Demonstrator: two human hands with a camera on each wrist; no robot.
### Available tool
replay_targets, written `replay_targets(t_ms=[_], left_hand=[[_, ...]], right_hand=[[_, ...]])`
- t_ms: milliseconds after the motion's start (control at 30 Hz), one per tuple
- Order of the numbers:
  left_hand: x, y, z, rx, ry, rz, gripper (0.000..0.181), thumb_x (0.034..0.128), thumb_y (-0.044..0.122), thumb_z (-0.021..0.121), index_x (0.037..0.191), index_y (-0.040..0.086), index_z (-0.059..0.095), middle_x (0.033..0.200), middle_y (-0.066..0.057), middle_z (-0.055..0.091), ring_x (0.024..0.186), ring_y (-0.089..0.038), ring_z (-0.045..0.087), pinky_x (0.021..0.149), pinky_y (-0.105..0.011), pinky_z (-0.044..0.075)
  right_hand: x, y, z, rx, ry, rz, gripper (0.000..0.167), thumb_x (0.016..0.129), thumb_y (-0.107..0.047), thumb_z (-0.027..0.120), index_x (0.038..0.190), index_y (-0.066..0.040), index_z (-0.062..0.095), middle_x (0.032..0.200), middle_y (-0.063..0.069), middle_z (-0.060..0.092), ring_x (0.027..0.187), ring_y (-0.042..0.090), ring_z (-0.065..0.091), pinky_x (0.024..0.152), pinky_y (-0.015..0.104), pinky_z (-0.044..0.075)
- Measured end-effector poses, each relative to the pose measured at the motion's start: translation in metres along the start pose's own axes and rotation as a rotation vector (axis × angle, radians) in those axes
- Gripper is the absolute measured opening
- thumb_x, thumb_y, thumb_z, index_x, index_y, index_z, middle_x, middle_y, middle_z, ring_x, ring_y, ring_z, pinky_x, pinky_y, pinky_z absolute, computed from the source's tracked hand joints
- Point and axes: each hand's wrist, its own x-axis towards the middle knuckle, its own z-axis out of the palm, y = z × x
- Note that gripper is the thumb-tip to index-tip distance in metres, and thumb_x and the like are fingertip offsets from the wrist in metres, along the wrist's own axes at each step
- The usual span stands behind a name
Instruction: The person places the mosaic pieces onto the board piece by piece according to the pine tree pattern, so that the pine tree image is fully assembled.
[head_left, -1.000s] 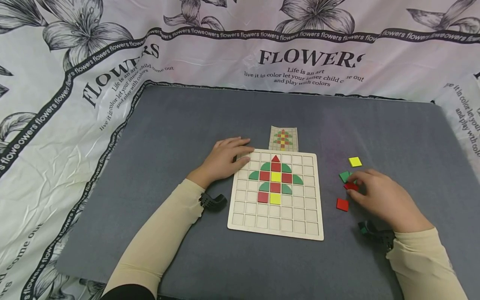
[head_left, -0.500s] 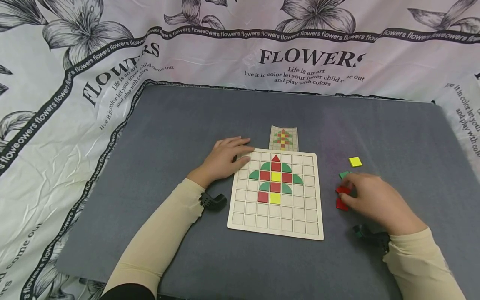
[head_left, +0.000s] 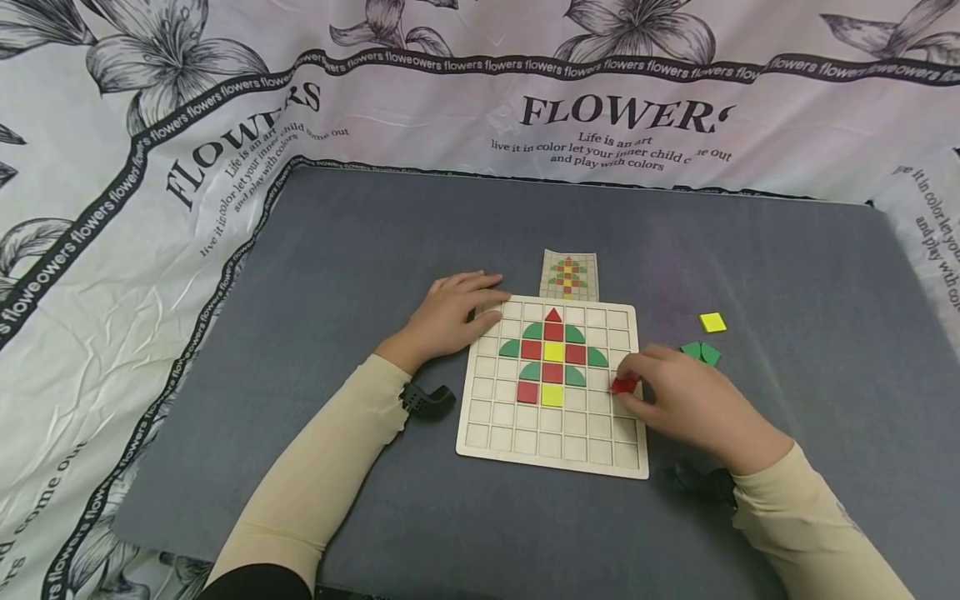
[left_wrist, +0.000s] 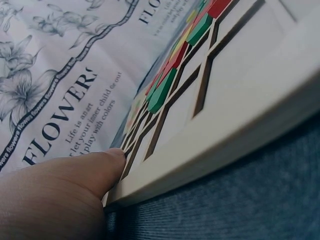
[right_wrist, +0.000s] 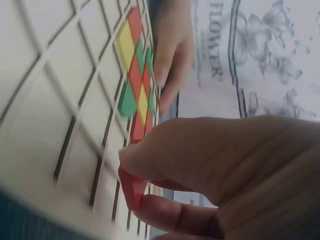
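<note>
A pale wooden grid board (head_left: pixel 487 437) lies on the grey table, with red, yellow and green pieces set in its cells as a tree-like pattern. Relaxed and mostly straight, my left hand (head_left: pixel 450 317) rests at the board's upper left corner; its thumb (left_wrist: pixel 112 162) touches the edge in the left wrist view. Over the board's right edge, my right hand (head_left: pixel 697 400) pinches red square tile material (right_wrist: pixel 131 187) between thumb and fingers. Whether that is one tile or two stacked, I cannot tell. Two green pieces (head_left: pixel 701 352) and a yellow square tile (head_left: pixel 712 322) lie right of the board.
A small pattern card (head_left: pixel 570 275) with a similar tree picture lies just behind the board. Flower-printed cloth (head_left: pixel 420 117) surrounds the table's back and left side. A black wrist device (head_left: pixel 427 402) sits on each wrist.
My right hand gathered red tile material from the table and moved left to the board's right edge. Both loose red squares have left their spots. My left hand stays in place.
</note>
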Motion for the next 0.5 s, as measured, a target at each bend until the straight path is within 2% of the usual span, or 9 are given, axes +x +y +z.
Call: replay_targets(t_ms=[200,500], left_hand=[[0.001,0.000,0.000,0.005,-0.005,-0.001,0.045,0.1103,0.043,0.054,0.152,0.027,0.060,0.167,0.001,0.042,0.158,-0.024,0.029,0.127,-0.054,0.019],[0.001,0.000,0.000,0.011,-0.001,0.001,0.045,0.1102,0.043,0.054,0.152,0.027,0.060,0.166,0.000,0.042,0.158,-0.024,0.030,0.127,-0.054,0.019]], right_hand=[[0.013,-0.016,0.007,0.034,-0.051,-0.050,0.011,0.085,-0.015,0.086,0.088,-0.018,0.076,0.085,-0.007,0.065,0.067,0.005,0.051,0.057,0.025,0.046],[0.022,-0.030,0.017,0.063,-0.067,-0.116,0.012,0.085,-0.012,0.085,0.088,-0.020,0.075,0.086,-0.009,0.063,0.066,0.001,0.050,0.058,0.024,0.048]])
